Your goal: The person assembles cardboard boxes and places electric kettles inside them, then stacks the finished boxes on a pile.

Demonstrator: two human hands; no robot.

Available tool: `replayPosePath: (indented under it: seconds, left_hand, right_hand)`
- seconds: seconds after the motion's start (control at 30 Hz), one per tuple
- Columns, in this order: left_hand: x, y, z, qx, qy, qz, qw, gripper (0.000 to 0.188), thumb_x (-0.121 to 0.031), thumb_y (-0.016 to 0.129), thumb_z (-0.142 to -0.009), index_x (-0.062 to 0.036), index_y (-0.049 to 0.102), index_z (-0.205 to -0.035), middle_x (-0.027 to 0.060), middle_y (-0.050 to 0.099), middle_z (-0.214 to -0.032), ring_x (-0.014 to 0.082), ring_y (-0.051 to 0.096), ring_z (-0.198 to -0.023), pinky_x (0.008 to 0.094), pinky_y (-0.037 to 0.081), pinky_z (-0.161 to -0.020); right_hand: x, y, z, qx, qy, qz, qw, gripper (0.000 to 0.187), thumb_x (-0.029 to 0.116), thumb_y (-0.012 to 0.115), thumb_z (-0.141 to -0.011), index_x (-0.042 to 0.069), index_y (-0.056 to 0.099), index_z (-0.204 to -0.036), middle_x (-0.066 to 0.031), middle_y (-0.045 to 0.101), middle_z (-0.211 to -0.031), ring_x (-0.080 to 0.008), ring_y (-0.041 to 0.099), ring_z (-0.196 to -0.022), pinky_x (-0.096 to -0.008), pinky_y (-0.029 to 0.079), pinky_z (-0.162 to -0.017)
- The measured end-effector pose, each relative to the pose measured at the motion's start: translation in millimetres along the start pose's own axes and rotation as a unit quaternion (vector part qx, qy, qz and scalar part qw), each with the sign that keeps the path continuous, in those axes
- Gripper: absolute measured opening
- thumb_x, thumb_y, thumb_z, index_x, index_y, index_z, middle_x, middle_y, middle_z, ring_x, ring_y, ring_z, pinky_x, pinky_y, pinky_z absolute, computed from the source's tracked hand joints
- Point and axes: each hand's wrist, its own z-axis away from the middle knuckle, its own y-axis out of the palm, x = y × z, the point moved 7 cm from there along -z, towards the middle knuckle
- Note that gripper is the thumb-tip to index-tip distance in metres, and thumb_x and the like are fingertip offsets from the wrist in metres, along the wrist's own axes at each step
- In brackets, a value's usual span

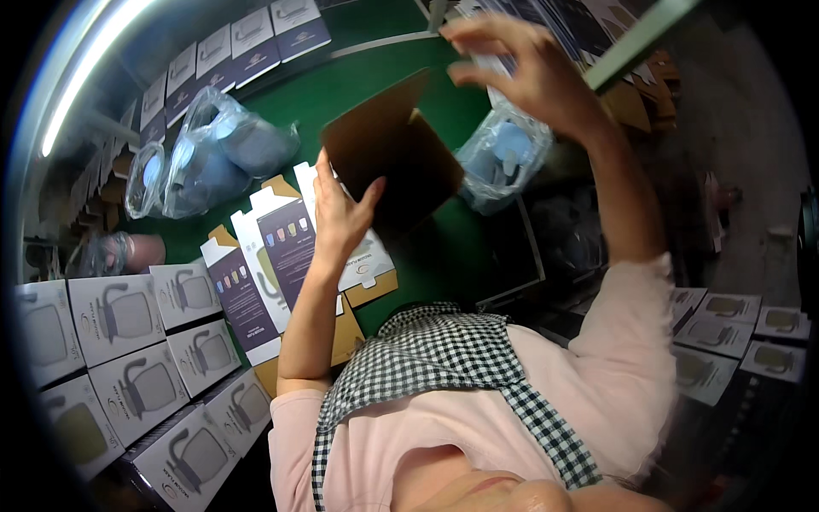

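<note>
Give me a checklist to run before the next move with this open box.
1. Left hand gripping the open box: ok, the thumb is at the opening and the fingers are along the side.
2. Box flap out of the way: ok, it stands open.
3. Inside of the box empty: cannot tell, it is too dark.
4. Right hand clear of the box: ok, it is raised to the right with fingers apart.
5. Bagged blue item in hand: not ok, it lies right of the box, held by neither hand.

Bagged jugs (510,143) on green table (351,90)
</note>
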Motion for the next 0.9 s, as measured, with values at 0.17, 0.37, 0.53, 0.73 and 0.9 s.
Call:
replayPosePath:
  seconds: [0.17,0.37,0.53,0.73,0.9]
  left_hand:
    - [67,5,9,0.076,-0.058,-0.082,0.992,0.073,0.005,0.049,-0.079,0.0028,0.016,-0.144,0.0331,0.063,-0.107,0.0490,0.062,-0.100,0.0479,0.050,-0.087]
    - [20,14,38,0.135,-0.081,-0.196,0.968,0.068,0.003,0.051,-0.080,0.0018,0.021,-0.142,0.0335,0.063,-0.103,0.0499,0.061,-0.099,0.0514,0.048,-0.086]
    - [29,-4,63,0.112,-0.046,-0.185,0.975,0.081,-0.001,0.052,-0.080,-0.0027,0.013,-0.151,0.0344,0.063,-0.101,0.0513,0.061,-0.093,0.0521,0.048,-0.084]
    - [53,0,58,0.110,-0.018,-0.156,0.981,0.077,-0.005,0.049,-0.079,-0.0005,0.016,-0.149,0.0377,0.061,-0.097,0.0527,0.060,-0.092,0.0513,0.048,-0.084]
    - [42,8,54,0.175,-0.101,-0.121,0.972,0.067,-0.009,0.051,-0.080,0.0110,0.024,-0.138,0.0392,0.060,-0.091,0.0525,0.060,-0.088,0.0533,0.048,-0.081]
  right_hand:
    - [-66,29,197,0.021,0.400,0.122,0.908,0.108,0.018,0.088,-0.064,0.003,0.025,-0.150,-0.0280,0.046,-0.138,-0.0401,0.050,-0.125,-0.0435,0.041,-0.107]
    - [-160,178,242,-0.153,0.486,-0.033,0.860,0.097,0.019,0.067,-0.085,0.004,-0.002,-0.152,-0.0389,0.051,-0.124,-0.0543,0.056,-0.104,-0.0508,0.048,-0.092]
    - [-142,136,269,-0.364,0.356,-0.046,0.859,0.058,0.015,0.059,-0.089,-0.005,0.037,-0.139,-0.0335,0.055,-0.121,-0.0487,0.059,-0.104,-0.0499,0.047,-0.090]
    - [-37,-18,345,-0.384,0.212,-0.077,0.896,0.032,0.011,0.069,-0.081,-0.001,0.064,-0.111,-0.0154,0.067,-0.104,-0.0188,0.065,-0.092,-0.0366,0.054,-0.079]
    - [59,-71,254,-0.373,0.084,0.123,0.916,0.040,0.019,0.069,-0.082,0.002,0.061,-0.118,-0.0137,0.065,-0.108,-0.0191,0.061,-0.092,-0.0385,0.048,-0.079]
